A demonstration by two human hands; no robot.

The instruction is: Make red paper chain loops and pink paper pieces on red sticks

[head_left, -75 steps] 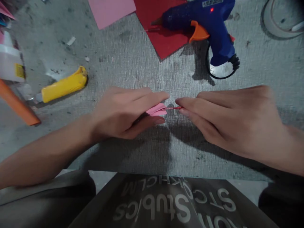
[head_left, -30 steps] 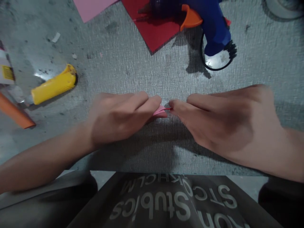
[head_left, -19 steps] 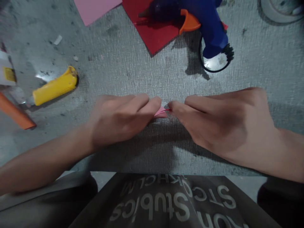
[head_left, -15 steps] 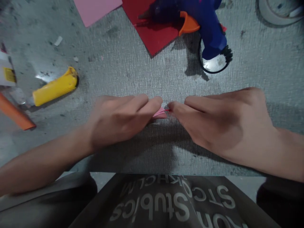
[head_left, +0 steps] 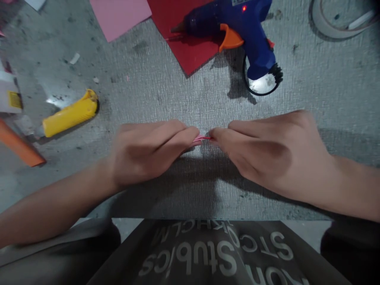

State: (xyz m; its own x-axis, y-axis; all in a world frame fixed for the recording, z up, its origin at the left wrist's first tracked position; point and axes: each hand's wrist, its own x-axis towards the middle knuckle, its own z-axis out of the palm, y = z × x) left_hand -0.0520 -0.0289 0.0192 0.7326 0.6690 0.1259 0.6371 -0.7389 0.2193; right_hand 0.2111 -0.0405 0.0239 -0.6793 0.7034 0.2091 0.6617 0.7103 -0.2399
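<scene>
My left hand (head_left: pixel 148 152) is closed, pinching a small piece of pink paper (head_left: pixel 197 139) whose edge sticks out past the fingertips. Facing it, my right hand (head_left: pixel 264 152) pinches a thin red strip (head_left: pixel 207 137) that meets the pink piece in the narrow gap between the hands. Most of both pieces is hidden behind the fingers, so their full shape cannot be made out. Both hands are just over the grey tabletop (head_left: pixel 166 95), close to its front edge.
A blue glue gun (head_left: pixel 228 18) with a lit red light rests partly on red paper (head_left: pixel 190 59). Pink paper (head_left: pixel 121 18) lies beside it. At left are a yellow-handled tool (head_left: pixel 71 113) and an orange piece (head_left: pixel 22 144). A tape roll (head_left: pixel 320 23) sits at top right.
The view has shifted slightly, so the tabletop things appear a little lower. My right hand has come slightly left, and less of the pink paper shows. Both pinches persist.
</scene>
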